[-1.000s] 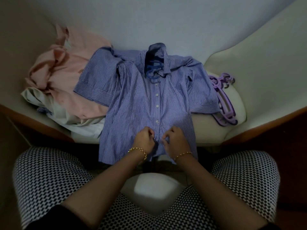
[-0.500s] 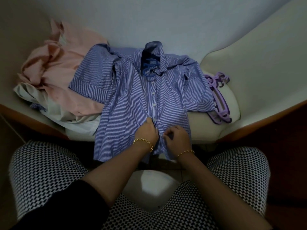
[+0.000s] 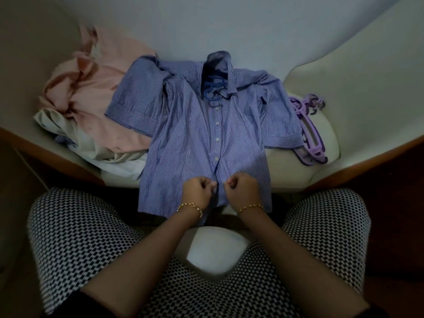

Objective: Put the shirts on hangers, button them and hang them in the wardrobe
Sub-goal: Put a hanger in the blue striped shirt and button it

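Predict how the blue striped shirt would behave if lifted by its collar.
Probably floppy: the striped shirt wrinkles and its hem hangs off the seat. Likely light: thin cloth. The hanger in its collar should keep shoulders spread.

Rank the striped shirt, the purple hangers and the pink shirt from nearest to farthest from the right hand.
1. The blue striped shirt, straight ahead, pinched by the right hand.
2. The purple hangers, off to the right.
3. The pink shirt, far back on the left.
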